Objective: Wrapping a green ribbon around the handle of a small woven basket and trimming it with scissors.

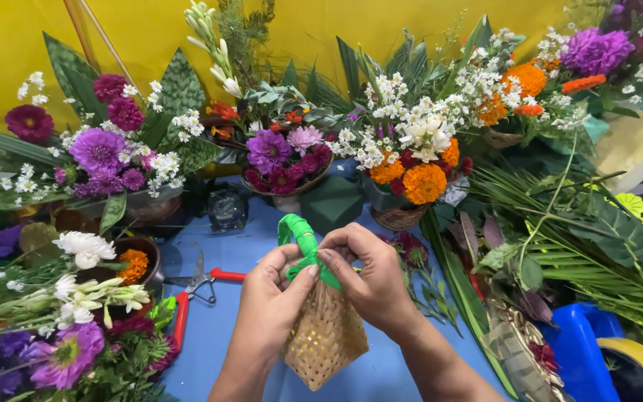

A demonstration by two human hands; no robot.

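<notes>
Both hands are meeting over the middle of the blue bench, working at one small woven basket with a green ribbon handle. The left hand is curling its fingers shut around the ribbon where it joins the basket's rim, thumb pressing against the green strip. The right hand is pinching the same ribbon from the other side, fingertips closed on it, just touching the left hand's thumb. The basket is hanging tilted below the two hands, its base pointing toward the person, and the ribbon loop is standing up above the knuckles.

Open room is lying only in a narrow patch of bare bench, directly beneath and to the left of the hands; everywhere else flowers are crowding in. One pair of red-handled cutters is lying just left of the left hand, blades open. Beyond the hands one dark green foam block is sitting, with a purple and magenta flower bowl behind it and an orange marigold basket beyond the right hand. Long green palm leaves are sprawling to the right of the right hand, reaching one blue plastic container near the right forearm. A heap of white and purple blooms is closing in well left of the left hand. A yellow wall is bounding the far edge.
</notes>
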